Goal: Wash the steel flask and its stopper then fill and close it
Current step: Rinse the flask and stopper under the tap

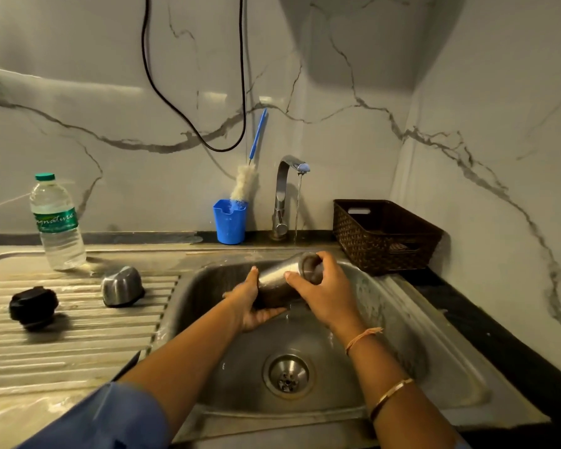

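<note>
The steel flask (280, 277) lies tilted over the sink basin (386, 322), its open mouth pointing up and to the right under the thin stream from the tap (287, 176). My left hand (251, 303) cups its lower end from below. My right hand (324, 294) grips the flask near the mouth, fingers curled round the rim. The black stopper (33, 307) lies on the ribbed draining board (78, 338) at the left. The steel cup lid (122, 286) stands upside down beside it.
A water bottle (57, 222) stands at the back left of the board. A blue holder (230, 222) with a bottle brush (245, 186) sits left of the tap. A dark woven basket (386, 234) fills the counter at right. A black cable (191, 124) hangs on the wall.
</note>
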Tool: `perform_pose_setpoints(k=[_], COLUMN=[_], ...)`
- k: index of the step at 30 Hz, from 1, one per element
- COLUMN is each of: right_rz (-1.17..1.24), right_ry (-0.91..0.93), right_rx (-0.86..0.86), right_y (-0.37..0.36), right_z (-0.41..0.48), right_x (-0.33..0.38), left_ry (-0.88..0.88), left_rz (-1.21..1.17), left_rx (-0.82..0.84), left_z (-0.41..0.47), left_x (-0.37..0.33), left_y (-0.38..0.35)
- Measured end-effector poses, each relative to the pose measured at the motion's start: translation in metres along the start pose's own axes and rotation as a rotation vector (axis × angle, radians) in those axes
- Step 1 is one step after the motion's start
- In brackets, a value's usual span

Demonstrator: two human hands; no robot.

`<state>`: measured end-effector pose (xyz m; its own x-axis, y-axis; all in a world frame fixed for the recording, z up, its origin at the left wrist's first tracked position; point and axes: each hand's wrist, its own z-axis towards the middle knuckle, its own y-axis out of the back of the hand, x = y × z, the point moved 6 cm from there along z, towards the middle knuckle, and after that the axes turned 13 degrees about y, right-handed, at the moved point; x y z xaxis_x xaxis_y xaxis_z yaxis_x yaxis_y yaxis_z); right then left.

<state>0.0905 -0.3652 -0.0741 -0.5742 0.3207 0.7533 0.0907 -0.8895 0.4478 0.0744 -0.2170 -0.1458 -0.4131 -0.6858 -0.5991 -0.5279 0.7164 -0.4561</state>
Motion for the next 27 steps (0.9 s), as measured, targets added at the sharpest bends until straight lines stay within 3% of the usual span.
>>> perform_pose_setpoints(k=[4, 7, 9, 14, 18, 21, 25, 27], right_rz=[-0.115, -0.138, -0.129, -0.036, 0.179, 0.183, 0.104, 0.09], right_ry=[0.019, 0.008, 0.015, 0.121, 0.099, 0.121, 0.06, 0.049], right_rx=[-0.087, -0.121, -0.129, -0.088, -0.205, -0.283, -0.207, -0.176], right_y=[0.012, 0.02, 0.021, 0.005, 0.006, 0.012, 0.0, -0.005], right_z=[0.002, 0.004, 0.005, 0.007, 0.014, 0.017, 0.012, 0.01], right_x=[0.009, 0.013, 0.018, 0.038, 0.04, 0.035, 0.019, 0.014], left_ry=[-0.108, -0.313, -0.451, -0.759, -0.904, -0.872, -0.627, -0.668], left_rz=[0.527, 1.026, 1.278, 1.187, 0.783, 0.567, 0.869, 0.877], left_rx=[-0.122, -0.04, -0.094, -0.26, -0.278, -0.227, -0.381, -0.439], left_z=[-0.001, -0.009, -0.014, -0.034, -0.055, -0.057, -0.032, -0.033], left_x=[-0.003, -0.005, -0.001, -0.015, -0.036, -0.05, -0.036, -0.036], left_y=[0.018, 0.013, 0.007, 0.003, 0.006, 0.012, 0.039, 0.042])
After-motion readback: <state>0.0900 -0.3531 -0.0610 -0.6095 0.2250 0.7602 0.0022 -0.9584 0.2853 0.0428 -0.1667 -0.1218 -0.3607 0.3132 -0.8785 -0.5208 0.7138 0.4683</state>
